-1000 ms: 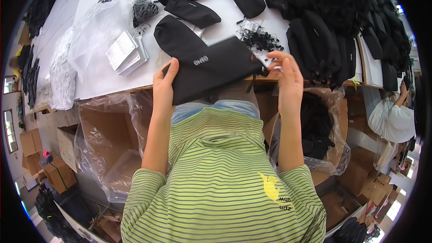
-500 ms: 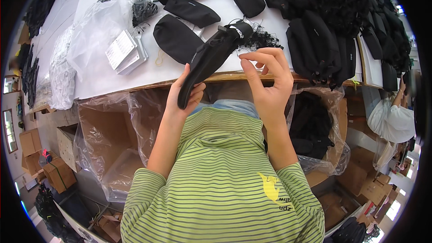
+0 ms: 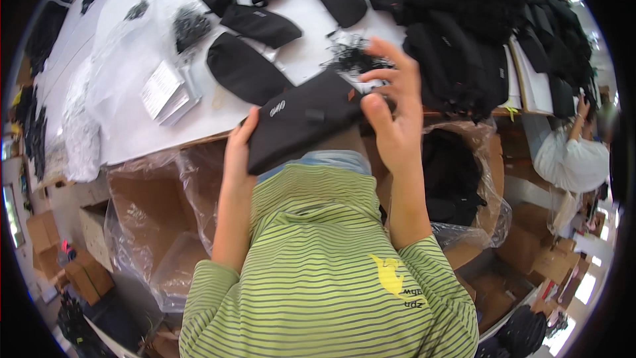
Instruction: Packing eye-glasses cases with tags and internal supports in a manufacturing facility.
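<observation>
Both hands, left hand (image 3: 240, 149) and right hand (image 3: 392, 109), grip the black pouch (image 3: 301, 119); better hold it flat and steady.

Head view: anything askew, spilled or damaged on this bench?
Nothing looks damaged. The black pouch is held tilted between the left hand and right hand. A loose heap of small black parts lies scattered on the white table beyond it.

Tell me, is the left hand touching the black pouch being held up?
Touching. The head view shows the left hand gripping the left edge of the black pouch, with the fingers hidden behind the fabric.
</observation>
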The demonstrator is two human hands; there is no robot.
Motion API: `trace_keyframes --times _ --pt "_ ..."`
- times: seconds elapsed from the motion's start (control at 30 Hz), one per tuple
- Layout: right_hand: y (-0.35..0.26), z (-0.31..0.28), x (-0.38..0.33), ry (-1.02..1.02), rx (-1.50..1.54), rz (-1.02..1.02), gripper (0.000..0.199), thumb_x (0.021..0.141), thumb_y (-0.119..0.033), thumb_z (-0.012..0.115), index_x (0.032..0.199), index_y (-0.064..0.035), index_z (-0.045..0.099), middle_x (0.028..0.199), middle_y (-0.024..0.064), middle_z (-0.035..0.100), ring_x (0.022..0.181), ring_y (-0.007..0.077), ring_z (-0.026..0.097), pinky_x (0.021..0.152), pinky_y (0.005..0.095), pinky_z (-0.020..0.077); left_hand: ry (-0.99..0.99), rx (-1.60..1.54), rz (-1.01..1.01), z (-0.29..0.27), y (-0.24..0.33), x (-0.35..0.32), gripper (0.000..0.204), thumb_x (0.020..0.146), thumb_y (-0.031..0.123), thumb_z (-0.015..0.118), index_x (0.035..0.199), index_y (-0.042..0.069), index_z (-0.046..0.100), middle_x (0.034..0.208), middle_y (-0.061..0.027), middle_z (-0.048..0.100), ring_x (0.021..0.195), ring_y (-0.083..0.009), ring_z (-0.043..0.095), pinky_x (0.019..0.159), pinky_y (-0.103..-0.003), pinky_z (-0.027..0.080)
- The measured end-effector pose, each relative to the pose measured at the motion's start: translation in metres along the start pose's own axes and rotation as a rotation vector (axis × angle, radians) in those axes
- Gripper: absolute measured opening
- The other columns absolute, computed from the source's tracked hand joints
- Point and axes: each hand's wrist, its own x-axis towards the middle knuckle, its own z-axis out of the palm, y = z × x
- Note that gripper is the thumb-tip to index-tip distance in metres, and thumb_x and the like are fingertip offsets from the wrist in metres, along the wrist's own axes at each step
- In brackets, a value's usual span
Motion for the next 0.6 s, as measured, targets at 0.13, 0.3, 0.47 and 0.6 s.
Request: trace_keyframes --times 0.13,0.3,0.47,0.6 --pt "0.014 -0.031 -0.002 -0.716 0.172 0.484 0.040 0.087 -0.020 0.066 0.124 -0.0055 0.059 0.120 0.0065 0.060 0.113 0.0154 0.053 0.099 0.0294 0.0385 -0.215 0.311 0.158 -0.018 0.013 -0.007 0.021 0.092 0.022 0.062 0.094 0.001 0.063 0.086 -0.0046 0.065 0.073 -0.0098 0.062 0.065 -0.022 0.049" --pt "0.017 -0.075 0.003 -0.346 -0.023 0.225 0.032 0.080 -0.005 0.068 0.111 -0.0048 0.065 0.110 0.0062 0.065 0.104 0.0160 0.059 0.095 0.0295 0.0428 -0.590 0.317 0.265 -0.009 0.021 -0.002 0.046 0.102 0.032 0.035 0.128 -0.004 0.048 0.123 -0.0143 0.056 0.098 -0.0166 0.061 0.081 -0.028 0.050" --pt "0.024 -0.152 0.035 0.745 -0.763 -0.323 0.040 0.088 -0.012 0.065 0.124 -0.0014 0.052 0.124 0.0088 0.056 0.113 0.0242 0.054 0.099 0.0349 0.0395 -0.254 0.645 0.686 -0.020 0.022 0.040 0.022 0.095 0.017 0.054 0.109 0.001 0.062 0.110 -0.0059 0.061 0.096 -0.0136 0.059 0.082 -0.027 0.046" --pt "0.079 -0.205 0.042 0.457 -0.958 -0.296 0.034 0.090 -0.009 0.059 0.123 -0.0014 0.054 0.123 0.0142 0.057 0.117 0.0305 0.053 0.101 0.0358 0.0379 -0.214 0.770 0.824 -0.022 0.017 0.047 0.013 0.091 0.011 0.059 0.101 0.005 0.064 0.103 -0.0021 0.061 0.095 -0.0128 0.057 0.082 -0.026 0.043"
